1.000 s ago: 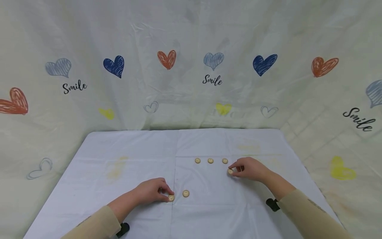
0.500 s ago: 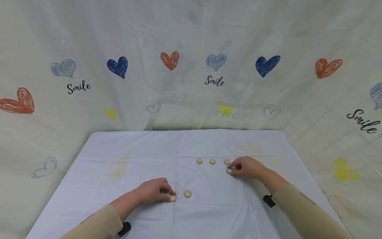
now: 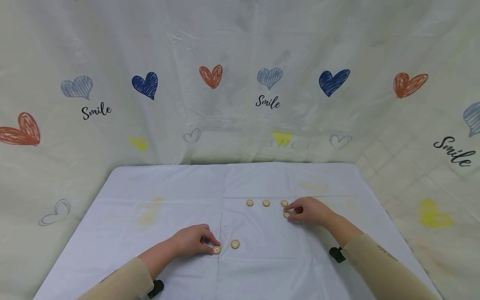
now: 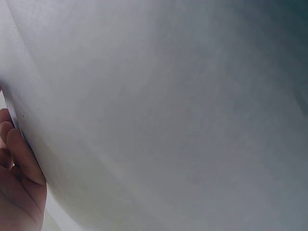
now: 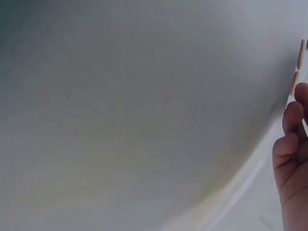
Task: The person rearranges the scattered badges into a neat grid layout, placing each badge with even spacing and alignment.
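In the head view my left hand [image 3: 193, 241] pinches a round beige button [image 3: 216, 249] between thumb and finger, low over the white cloth. Just right of it lies a second beige button [image 3: 235, 244]. Farther back, my right hand [image 3: 311, 210] pinches another button [image 3: 286, 214] by its edges. Close behind that one is the rightmost button [image 3: 284, 203] of a row, with a middle button [image 3: 266, 203] and a left button [image 3: 249, 203] beside it. The left wrist view shows only part of the left hand [image 4: 21, 178]; the right hand [image 5: 293, 149] appears at the right wrist view's edge.
A white cloth [image 3: 157, 233] with faint yellowish stains covers the table. Behind it hangs a pale curtain [image 3: 232, 112] printed with hearts and "Smile". A dark wrist camera [image 3: 156, 287] sits under the left sleeve, another camera [image 3: 337, 254] under the right.
My right hand has shifted slightly left with its button, bringing it nearer the rightmost button of the row. The left hand stays in place on its button. The head view has swayed a little.
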Tool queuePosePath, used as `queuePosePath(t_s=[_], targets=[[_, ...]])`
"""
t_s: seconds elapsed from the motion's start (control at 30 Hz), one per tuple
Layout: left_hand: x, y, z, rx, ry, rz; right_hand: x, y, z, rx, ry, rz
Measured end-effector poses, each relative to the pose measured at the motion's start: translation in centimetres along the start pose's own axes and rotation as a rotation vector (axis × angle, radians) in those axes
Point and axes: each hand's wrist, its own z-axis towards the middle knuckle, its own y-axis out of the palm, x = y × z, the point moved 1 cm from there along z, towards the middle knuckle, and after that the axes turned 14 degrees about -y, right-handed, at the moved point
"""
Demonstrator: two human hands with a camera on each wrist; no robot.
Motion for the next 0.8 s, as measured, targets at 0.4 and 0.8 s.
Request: queuePosePath(t_s=[0.4, 0.8], targets=[[-0.2, -0.2, -0.6, 0.005, -0.009, -0.003, -0.9, 0.1, -0.2, 0.017, -0.041, 0.029], [-0.3, 0.0, 0.0, -0.001, 0.003, 0.006, -3.1, 0.4, 0.7, -0.037, -0.115, 0.052]])
